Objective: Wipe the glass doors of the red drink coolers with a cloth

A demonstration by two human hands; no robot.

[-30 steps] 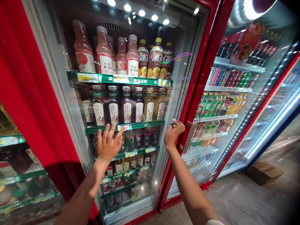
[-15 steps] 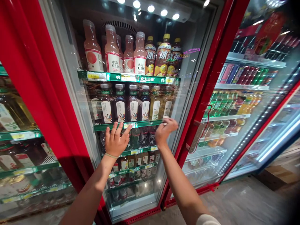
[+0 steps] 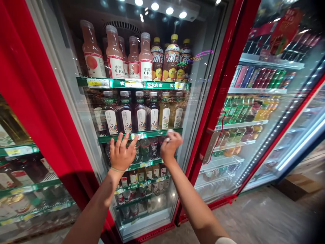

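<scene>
My left hand [image 3: 122, 154] is held up flat at the glass door [image 3: 191, 112] of a red drinks fridge, fingers spread and nothing in it. A thin pale band [image 3: 117, 169] circles that wrist. To its right, my right hand [image 3: 171, 147] is closed at the same pane, around a small white wad [image 3: 170, 131] that shows at the fingertips; its material is too blurred to make out. Behind the glass, dark tea bottles [image 3: 141, 113] with white labels stand just above both hands. Peach-coloured juice bottles [image 3: 114, 54] and yellow-capped iced tea bottles [image 3: 172, 59] fill the top shelf.
A red door frame [image 3: 215, 98] with a metal handle [image 3: 209, 146] and a red cord [image 3: 223, 122] is at right. Beyond it stands another fridge with cans [image 3: 254, 77] and green bottles [image 3: 235, 105]. A cardboard box [image 3: 298, 186] lies on the floor.
My right hand has moved slightly left across the glass, still closed. My left hand stays spread at about the same spot. The view has turned a little to the right.
</scene>
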